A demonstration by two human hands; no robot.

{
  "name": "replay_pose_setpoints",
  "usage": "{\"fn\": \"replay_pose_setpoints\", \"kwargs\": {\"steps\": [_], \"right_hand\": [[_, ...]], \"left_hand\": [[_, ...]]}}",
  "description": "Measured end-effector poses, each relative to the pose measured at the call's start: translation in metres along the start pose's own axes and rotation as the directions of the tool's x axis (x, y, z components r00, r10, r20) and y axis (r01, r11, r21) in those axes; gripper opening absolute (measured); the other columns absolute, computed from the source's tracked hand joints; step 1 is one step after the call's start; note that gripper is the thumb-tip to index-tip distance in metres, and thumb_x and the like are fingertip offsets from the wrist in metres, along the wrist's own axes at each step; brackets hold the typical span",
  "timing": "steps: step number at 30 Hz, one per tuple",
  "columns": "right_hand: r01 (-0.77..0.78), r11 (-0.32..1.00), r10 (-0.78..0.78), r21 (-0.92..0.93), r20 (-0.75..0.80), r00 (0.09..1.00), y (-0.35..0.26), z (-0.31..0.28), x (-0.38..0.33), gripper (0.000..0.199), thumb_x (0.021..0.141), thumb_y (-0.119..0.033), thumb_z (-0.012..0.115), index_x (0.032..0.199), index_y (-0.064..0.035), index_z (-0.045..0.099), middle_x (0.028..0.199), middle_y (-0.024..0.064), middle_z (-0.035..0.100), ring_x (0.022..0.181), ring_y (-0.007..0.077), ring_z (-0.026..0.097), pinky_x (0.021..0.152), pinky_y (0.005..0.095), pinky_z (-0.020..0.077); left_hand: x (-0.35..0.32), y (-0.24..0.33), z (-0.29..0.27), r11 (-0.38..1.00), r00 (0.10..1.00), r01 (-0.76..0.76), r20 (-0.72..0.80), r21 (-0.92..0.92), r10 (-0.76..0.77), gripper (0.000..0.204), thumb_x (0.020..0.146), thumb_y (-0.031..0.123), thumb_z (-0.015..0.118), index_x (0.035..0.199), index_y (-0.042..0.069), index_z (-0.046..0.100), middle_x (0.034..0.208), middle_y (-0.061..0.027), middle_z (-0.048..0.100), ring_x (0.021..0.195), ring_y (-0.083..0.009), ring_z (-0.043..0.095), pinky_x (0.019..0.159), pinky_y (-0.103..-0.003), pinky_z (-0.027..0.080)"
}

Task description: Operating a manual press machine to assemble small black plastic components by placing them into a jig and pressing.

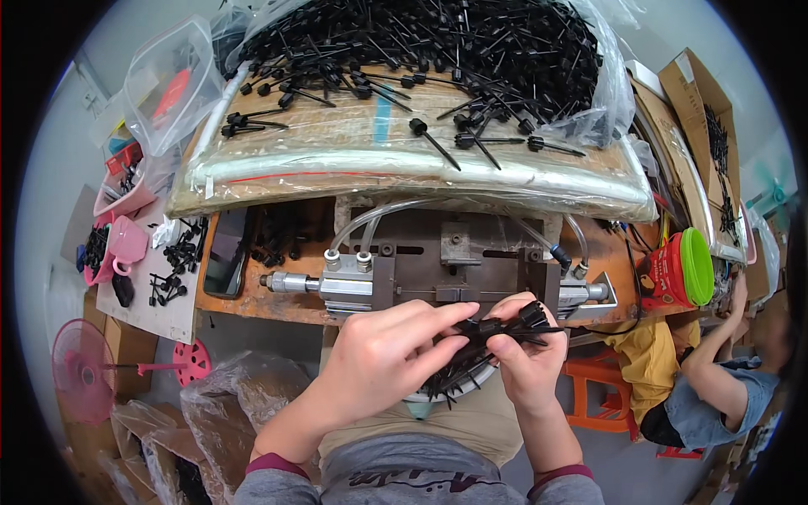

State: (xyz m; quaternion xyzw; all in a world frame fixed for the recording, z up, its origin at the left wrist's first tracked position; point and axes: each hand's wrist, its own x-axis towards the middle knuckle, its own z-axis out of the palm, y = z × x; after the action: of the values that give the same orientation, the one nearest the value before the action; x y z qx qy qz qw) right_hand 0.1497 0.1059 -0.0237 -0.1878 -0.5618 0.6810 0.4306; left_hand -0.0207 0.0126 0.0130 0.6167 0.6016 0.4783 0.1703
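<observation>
The right hand (pixel 526 358) is closed around a bundle of black pins (pixel 484 341). Just beside it, the left hand (pixel 383 358) pinches one end of the bundle with curled fingers. Beyond both hands sits a metal press (pixel 446 269) on the tabletop (pixel 252 303).

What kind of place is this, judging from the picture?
Probably a small assembly workshop. A heap of black pins lies on a plastic-covered board, a metal air-driven jig sits on the bench, and both hands, left and right, hold a bundle of pins.
</observation>
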Motion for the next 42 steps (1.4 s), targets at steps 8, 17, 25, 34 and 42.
{"fn": "replay_pose_setpoints", "kwargs": {"steps": [8,17,25,34,42], "right_hand": [[-0.173,0.955,0.213,0.239,-0.152,0.965,-0.003,0.001,-0.007,0.017,0.087,-0.002,0.071,0.102,0.0000,0.063,0.105,0.0105,0.064,0.070,0.0084,0.059,0.059,0.0201,0.0470],[-0.013,0.947,0.095,0.320,-0.243,0.965,-0.017,-0.023,-0.015,0.014,0.091,-0.006,0.066,0.101,-0.0001,0.059,0.105,0.0104,0.059,0.086,0.0133,0.060,0.071,0.0237,0.0515],[-0.043,0.951,0.128,0.305,-0.264,0.956,-0.012,-0.030,-0.025,0.014,0.090,-0.006,0.068,0.100,-0.0001,0.059,0.105,0.0098,0.057,0.089,0.0132,0.060,0.072,0.0227,0.0497],[-0.037,0.961,0.113,0.273,-0.267,0.957,-0.013,-0.023,-0.026,0.015,0.089,-0.004,0.068,0.099,0.0007,0.059,0.104,0.0100,0.057,0.088,0.0138,0.060,0.072,0.0241,0.0500],[-0.145,0.921,0.233,0.363,-0.213,0.949,-0.018,-0.017,-0.021,0.015,0.091,-0.007,0.067,0.100,0.0003,0.058,0.103,0.0114,0.058,0.071,0.0084,0.054,0.058,0.0193,0.0435]], "left_hand": [[0.000,-0.003,0.007,0.956,0.960,-0.213,-0.139,0.204,0.243,0.034,0.071,-0.008,0.074,0.103,0.002,0.072,0.092,-0.0109,0.071,0.076,-0.0197,0.070,0.062,-0.027,0.056],[-0.027,-0.022,0.025,0.976,0.977,-0.210,-0.030,0.058,0.212,0.042,0.067,0.007,0.085,0.105,-0.003,0.069,0.129,-0.0249,0.060,0.108,-0.0329,0.067,0.088,-0.036,0.058],[-0.027,-0.035,0.050,0.865,0.963,-0.256,0.035,0.432,0.267,0.033,0.074,0.011,0.078,0.104,0.000,0.069,0.128,-0.0166,0.063,0.096,-0.0238,0.068,0.085,-0.037,0.057],[-0.025,-0.033,0.057,0.840,0.969,-0.218,0.010,0.496,0.245,0.022,0.076,0.006,0.066,0.095,-0.003,0.070,0.125,-0.0197,0.064,0.072,-0.0199,0.067,0.079,-0.036,0.057],[-0.024,-0.029,0.056,0.842,0.985,-0.154,0.015,0.518,0.170,0.029,0.068,0.009,0.079,0.095,0.005,0.070,0.121,-0.0111,0.068,0.062,-0.0171,0.064,0.058,-0.027,0.051]]}}
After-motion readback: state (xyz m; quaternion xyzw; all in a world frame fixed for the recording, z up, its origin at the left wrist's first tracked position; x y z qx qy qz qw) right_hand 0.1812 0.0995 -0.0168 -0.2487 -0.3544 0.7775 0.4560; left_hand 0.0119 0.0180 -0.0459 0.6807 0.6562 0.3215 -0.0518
